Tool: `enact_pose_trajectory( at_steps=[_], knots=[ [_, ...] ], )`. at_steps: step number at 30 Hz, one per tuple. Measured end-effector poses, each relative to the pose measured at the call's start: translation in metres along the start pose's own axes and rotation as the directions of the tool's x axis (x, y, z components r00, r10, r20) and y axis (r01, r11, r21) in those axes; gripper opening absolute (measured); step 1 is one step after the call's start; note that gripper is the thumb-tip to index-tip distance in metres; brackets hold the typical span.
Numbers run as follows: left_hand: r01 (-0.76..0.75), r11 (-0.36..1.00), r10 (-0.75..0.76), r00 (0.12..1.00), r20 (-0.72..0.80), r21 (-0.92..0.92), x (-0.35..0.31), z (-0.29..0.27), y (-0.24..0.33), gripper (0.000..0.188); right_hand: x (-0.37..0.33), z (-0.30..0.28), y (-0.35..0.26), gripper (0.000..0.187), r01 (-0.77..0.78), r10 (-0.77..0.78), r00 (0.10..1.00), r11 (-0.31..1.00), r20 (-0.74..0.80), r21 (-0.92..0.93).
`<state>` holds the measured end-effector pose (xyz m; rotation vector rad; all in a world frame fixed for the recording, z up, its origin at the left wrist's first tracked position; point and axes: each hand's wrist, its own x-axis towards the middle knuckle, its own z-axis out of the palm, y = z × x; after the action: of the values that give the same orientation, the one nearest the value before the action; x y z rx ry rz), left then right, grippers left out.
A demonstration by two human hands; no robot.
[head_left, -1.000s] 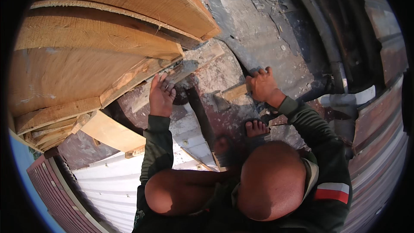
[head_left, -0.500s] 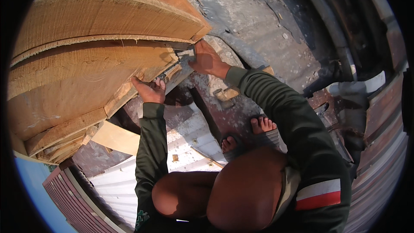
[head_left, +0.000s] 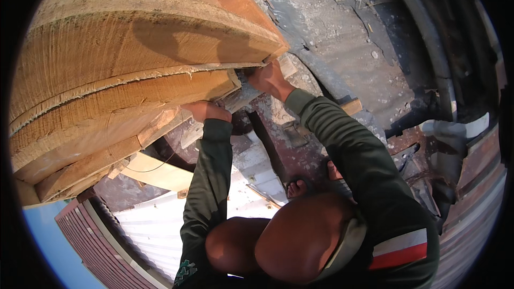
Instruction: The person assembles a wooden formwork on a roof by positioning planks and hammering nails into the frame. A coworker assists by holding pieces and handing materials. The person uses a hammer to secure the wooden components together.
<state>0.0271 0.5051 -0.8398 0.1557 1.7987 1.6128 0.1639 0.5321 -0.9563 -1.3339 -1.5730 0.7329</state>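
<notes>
A large wooden frame of thick, rough-sawn planks fills the upper left. Its upper plank (head_left: 155, 37) ends at a corner above my right hand (head_left: 270, 81). That hand reaches in under the corner, its fingers mostly hidden by the wood. My left hand (head_left: 206, 110) is at the underside of the lower plank (head_left: 123, 99), knuckles bent and fingertips out of sight behind the edge. Between the two hands, a narrow grey strip (head_left: 243, 96) runs below the plank's end. Whether either hand grips anything is hidden.
Weathered grey sheeting (head_left: 342, 37) covers the upper right. White corrugated sheet (head_left: 155, 217) lies below the frame, with a pale board (head_left: 158, 171) above it. Small wood offcuts (head_left: 352, 107) lie near my right forearm. A dark pipe (head_left: 428, 37) curves at the far right.
The wooden frame appears farther right and lower in view. My left hand, earlier palm up with fingers showing, has turned and slid under the lower plank. My right hand stays by the corner.
</notes>
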Motion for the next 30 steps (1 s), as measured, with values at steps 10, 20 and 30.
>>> enact_pose_trajectory(
  at_steps=[10,20,30],
  knots=[
    [0.202,0.979,-0.203,0.978,-0.045,-0.03,-0.014,-0.011,0.025,0.066,0.014,-0.018,0.007,0.045,-0.059,0.017,0.986,0.967,0.168,0.249],
    [0.085,0.991,-0.087,0.996,-0.015,-0.107,0.021,-0.026,0.02,0.066,0.026,0.007,0.026,0.043,0.216,-0.205,0.934,0.976,0.292,-0.005],
    [-0.063,0.987,0.038,0.985,-0.166,-0.145,0.005,-0.008,0.019,0.077,0.013,0.013,0.009,0.041,0.165,-0.168,0.967,0.986,0.191,0.033]
  ],
)
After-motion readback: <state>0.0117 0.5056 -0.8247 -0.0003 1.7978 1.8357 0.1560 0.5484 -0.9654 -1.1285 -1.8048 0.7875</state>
